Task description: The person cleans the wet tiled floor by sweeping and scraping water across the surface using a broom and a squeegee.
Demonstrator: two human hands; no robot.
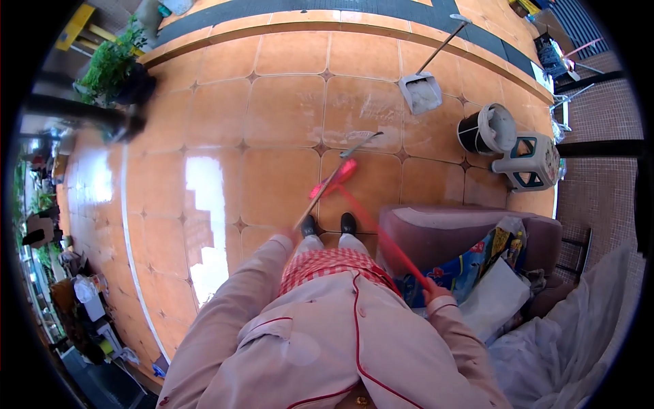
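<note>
My left hand (289, 234), blurred, is closed round the lower end of a thin wooden stick (320, 193). A narrow dark head (361, 144) is at the stick's far end, over the tiled floor. In my right hand (434, 292) is the red handle (398, 255) of a broom, which runs up and left to its pink-red head (335, 178). The stick crosses in front of that head in this view; whether they touch I cannot tell. Both tools extend in front of my dark shoes (348, 222).
A long-handled dustpan (421, 94), a bucket (487, 129) and a plastic stool (530, 162) stand at the upper right. A padded seat (443, 232) with bags (494, 293) is beside me on the right. A potted plant (112, 65) and dark pole (75, 112) are at the upper left.
</note>
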